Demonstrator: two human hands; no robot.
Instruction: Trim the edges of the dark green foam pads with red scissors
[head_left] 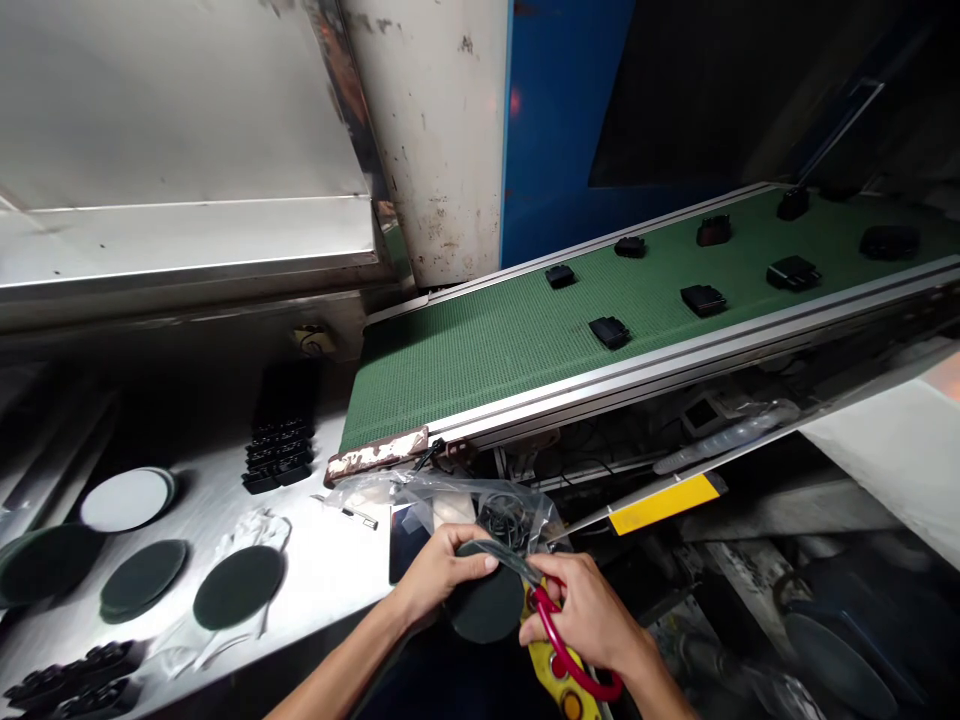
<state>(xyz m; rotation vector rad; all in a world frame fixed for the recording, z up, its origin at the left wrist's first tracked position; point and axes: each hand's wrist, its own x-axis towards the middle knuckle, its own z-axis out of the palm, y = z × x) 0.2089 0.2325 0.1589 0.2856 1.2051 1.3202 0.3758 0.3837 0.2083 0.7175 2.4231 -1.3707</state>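
Stretching between the two hands, a thin, dark grey-green sheet-like piece (484, 548) curves slightly, and a round, dark, matte disc (486, 608) hangs just below it at 6 o'clock; whether the two are joined cannot be told. The piece looks light and flexible, probably soft like felt or foam, unlikely to slip or break but apt to sag or crease, so the rim is the sensible place to take hold, close to where it is worked.

From the left hand (450, 570), the piece lies at 2 o'clock, touching it; that hand is closed in a pinch, thumb on the near face. From the right hand (581, 600), it lies at 10 o'clock, near the fingertips. The right hand is curled around a tool with a glossy red looped handle (553, 632); its blades, if any, are not clearly seen. A yellow object with coloured round spots (541, 660) sits beneath the handle.

Farther out, a clear plastic bag (540, 515) lies toward 12 o'clock, a ribbed green conveyor belt (450, 370) beyond it, and a shiny metal table (322, 560) toward 9 o'clock.
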